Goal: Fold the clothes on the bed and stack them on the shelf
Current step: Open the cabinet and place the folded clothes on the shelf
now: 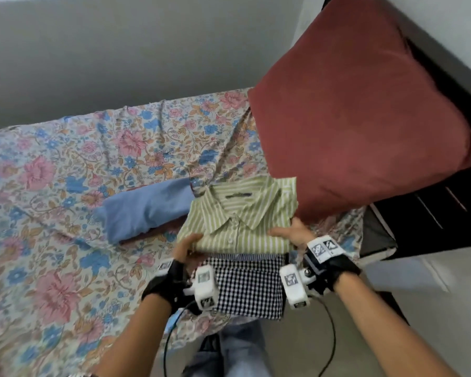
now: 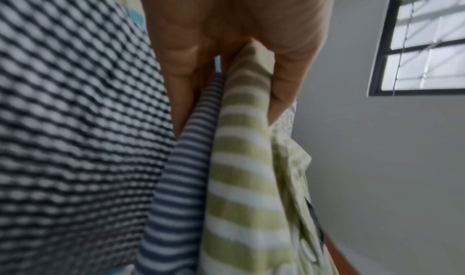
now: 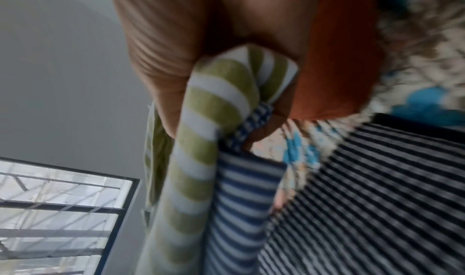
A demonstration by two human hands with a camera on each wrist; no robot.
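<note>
Now the folded green striped shirt (image 1: 242,219) lies atop a small pile near the bed's (image 1: 52,186) edge, over a blue striped garment (image 2: 176,189) and a black checked garment (image 1: 249,287). Left hand (image 1: 186,247) pinches the pile's left edge, thumb on top; right hand (image 1: 294,232) pinches its right edge likewise. Just left lies a folded blue garment (image 1: 144,210). A maroon pillow (image 1: 365,118) leans close behind the pile, touching the right hand.
</note>
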